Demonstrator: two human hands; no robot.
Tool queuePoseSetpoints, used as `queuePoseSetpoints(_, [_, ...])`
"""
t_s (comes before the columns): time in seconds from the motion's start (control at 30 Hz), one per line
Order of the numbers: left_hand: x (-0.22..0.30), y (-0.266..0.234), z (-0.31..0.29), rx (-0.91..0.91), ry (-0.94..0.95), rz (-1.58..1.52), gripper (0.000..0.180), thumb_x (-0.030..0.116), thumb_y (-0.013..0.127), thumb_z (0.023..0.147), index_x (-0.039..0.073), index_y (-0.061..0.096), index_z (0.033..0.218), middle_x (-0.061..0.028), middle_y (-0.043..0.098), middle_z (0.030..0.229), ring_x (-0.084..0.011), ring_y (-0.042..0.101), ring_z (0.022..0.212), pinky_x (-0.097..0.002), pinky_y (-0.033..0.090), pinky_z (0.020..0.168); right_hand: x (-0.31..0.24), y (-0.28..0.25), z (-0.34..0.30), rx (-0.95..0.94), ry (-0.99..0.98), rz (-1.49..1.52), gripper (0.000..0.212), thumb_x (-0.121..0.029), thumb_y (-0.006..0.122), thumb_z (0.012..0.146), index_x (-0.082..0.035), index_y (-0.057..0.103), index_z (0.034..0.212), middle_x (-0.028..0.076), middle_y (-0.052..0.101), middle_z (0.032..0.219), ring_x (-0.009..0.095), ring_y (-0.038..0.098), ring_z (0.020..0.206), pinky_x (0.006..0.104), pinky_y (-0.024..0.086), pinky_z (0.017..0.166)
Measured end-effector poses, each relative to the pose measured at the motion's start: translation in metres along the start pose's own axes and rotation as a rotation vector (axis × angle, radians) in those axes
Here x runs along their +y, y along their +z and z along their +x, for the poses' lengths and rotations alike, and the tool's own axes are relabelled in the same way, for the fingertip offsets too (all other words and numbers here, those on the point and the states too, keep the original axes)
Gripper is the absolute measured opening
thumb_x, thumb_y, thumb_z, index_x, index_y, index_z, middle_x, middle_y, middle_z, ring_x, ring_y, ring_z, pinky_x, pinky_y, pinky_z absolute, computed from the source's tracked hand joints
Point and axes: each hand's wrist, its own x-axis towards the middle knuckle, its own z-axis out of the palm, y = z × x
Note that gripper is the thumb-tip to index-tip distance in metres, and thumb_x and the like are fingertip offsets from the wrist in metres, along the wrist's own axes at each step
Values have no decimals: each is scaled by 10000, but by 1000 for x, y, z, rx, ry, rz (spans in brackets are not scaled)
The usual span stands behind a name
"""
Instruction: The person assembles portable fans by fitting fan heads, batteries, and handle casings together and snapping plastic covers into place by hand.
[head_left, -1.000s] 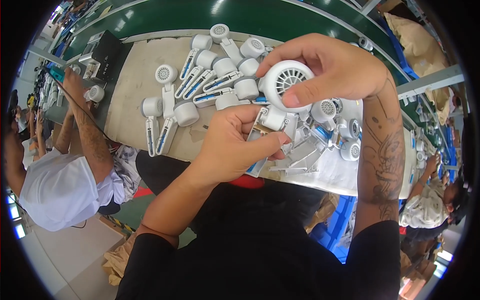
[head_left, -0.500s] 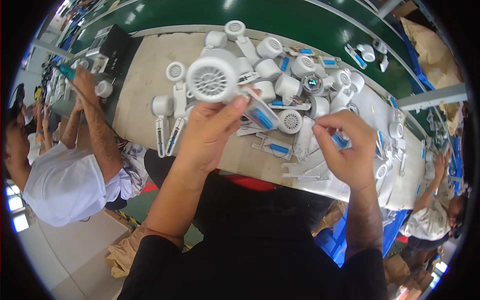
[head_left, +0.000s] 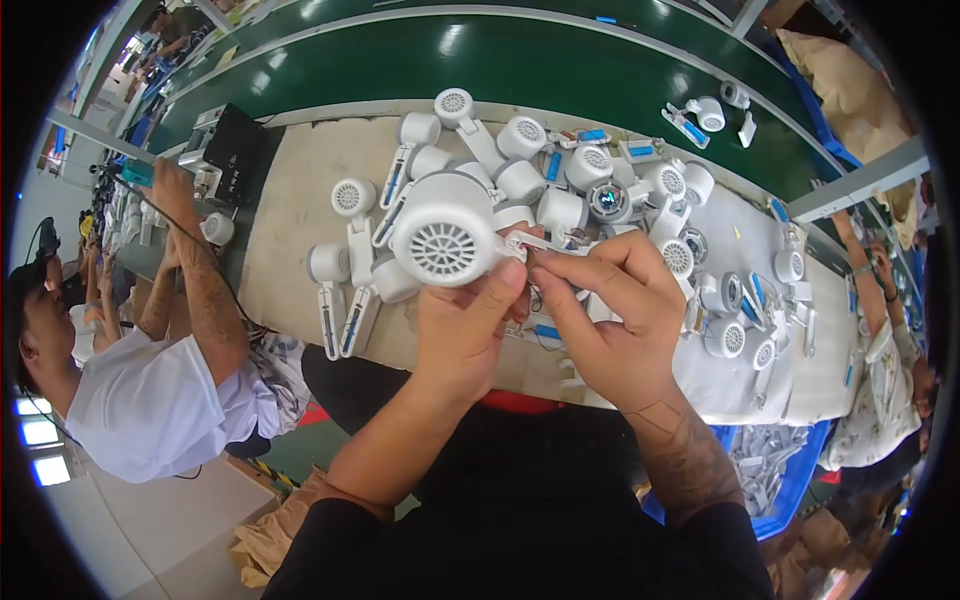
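Note:
My left hand (head_left: 462,335) grips a small white handheld fan (head_left: 443,245) at the neck, just below its round head with the slotted grille. The grille faces up toward me. At the fan's neck and handle, the thumb and forefinger of my right hand (head_left: 625,325) are pinched together, close to the left fingertips. What sits between those right fingertips is too small and covered to make out. Part of the white handle shows above the right fingers. A blue battery (head_left: 547,332) lies on the table below the hands.
Many similar fans (head_left: 520,180) and open handles with blue cells crowd the pale worktable (head_left: 290,200). Behind runs a green conveyor (head_left: 380,65) with a few fan parts. A blue bin (head_left: 775,520) of clear parts stands at lower right. Co-workers (head_left: 170,380) sit at both sides.
My right hand has moved left from the loose parts to the fan's neck. The fan has shifted slightly right and down with my left hand, its handle turned so the blue cell no longer shows.

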Motion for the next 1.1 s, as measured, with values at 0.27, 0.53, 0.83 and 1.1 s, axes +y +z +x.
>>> queuePoseSetpoints(0.27, [-2,-1,-2,-11,75,96,382,151,714,939,13,615,1281,-87,679,1183,-95,586,826,-246,462,696,3,3,-2,33,-97,-26,256,15,799,693,-61,761,935,43,602,794,196,592,688,307,454,573])
queuePoseSetpoints(0.53, [4,-8,-4,-57,89,276,285,17,727,902,-18,665,1178,-55,707,1053,-117,648,878,-275,540,790,15,-7,-9,-168,-146,-98,260,44,800,700,-50,762,939,53,592,824,178,598,720,280,471,585])
queuePoseSetpoints(0.83, [-12,4,-12,-1,-10,6,322,127,708,943,9,640,1235,-53,687,1082,-98,600,811,-246,501,690,5,-1,-22,38,-123,-61,312,32,802,698,-64,764,993,31,572,805,190,561,682,296,451,570])
queuePoseSetpoints(1.1, [-9,12,-16,11,-12,-28,356,161,704,951,15,629,1267,-57,691,1105,-104,637,877,-261,526,720,0,-5,-16,65,-164,-74,332,31,811,689,-61,767,1004,31,578,801,178,567,675,288,455,561])
